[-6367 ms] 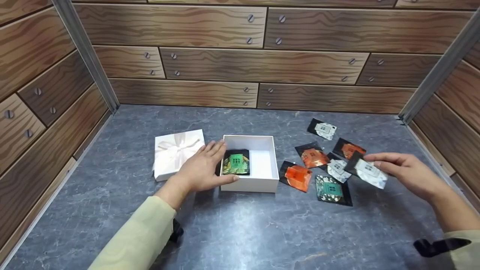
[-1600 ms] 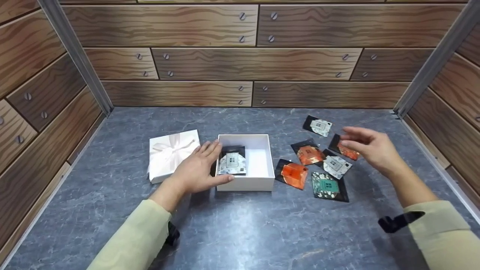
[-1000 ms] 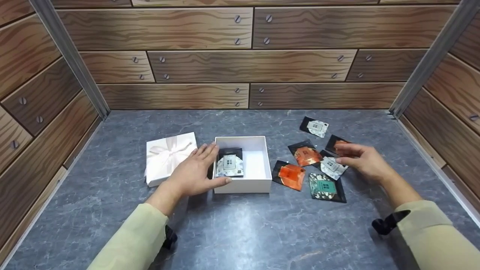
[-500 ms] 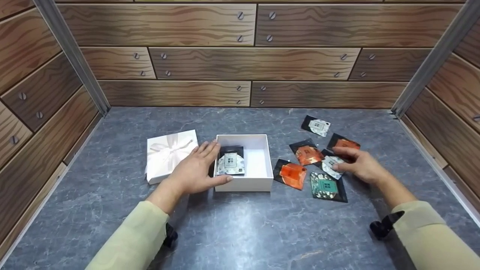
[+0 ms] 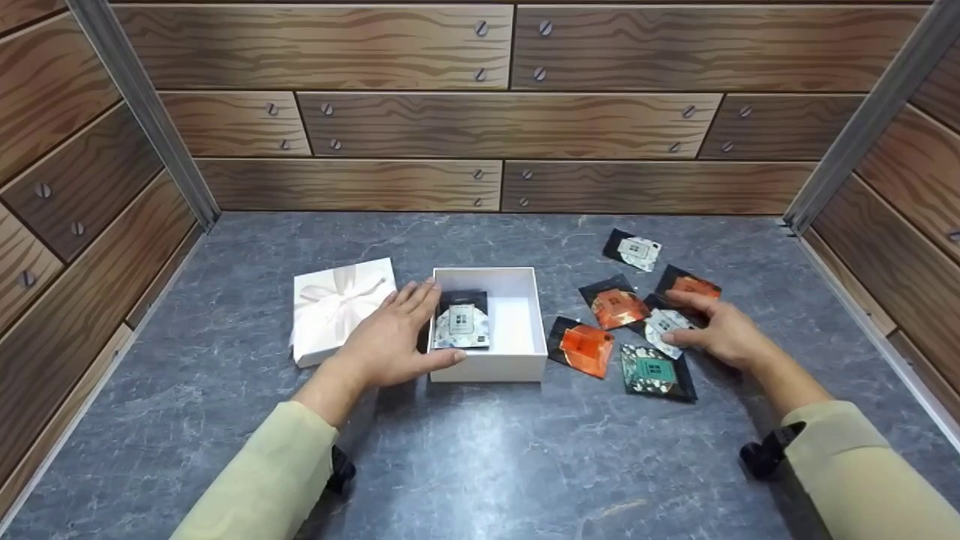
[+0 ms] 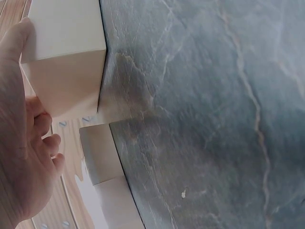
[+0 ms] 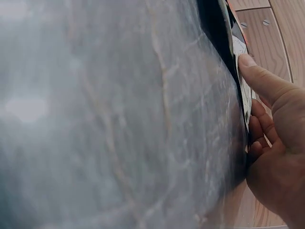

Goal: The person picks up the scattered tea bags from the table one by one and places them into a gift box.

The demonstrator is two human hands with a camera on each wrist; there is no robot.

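My left hand (image 5: pixel 394 337) lies with straight fingers over the left rim of an uncovered white box (image 5: pixel 487 369), its thumb along the front edge. Inside the box, on the left side, is a black-and-white sachet (image 5: pixel 461 324). Over on the right, my right hand (image 5: pixel 724 334) pinches another black-and-white sachet (image 5: pixel 664 328) between thumb and fingers, low over the table. In the right wrist view the thumb presses on this sachet's pale face (image 7: pixel 241 47), the other fingers being partly hidden. A green floral sachet (image 5: pixel 651 369) lies just in front of it, touching or overlapping.
A white lid (image 5: pixel 341 307) with a ribbon bow lies left of the box. Orange sachets (image 5: pixel 585 349) and one more white sachet (image 5: pixel 636 250) are scattered right of the box. Wood-patterned walls (image 5: pixel 420 124) enclose the grey marbled table (image 5: pixel 487 465) at the back and sides.
The white sachet once in my right hand now lies in the box, over the green-and-yellow one. My right hand has come back to the pile and taken hold of another. The left hand stays put.
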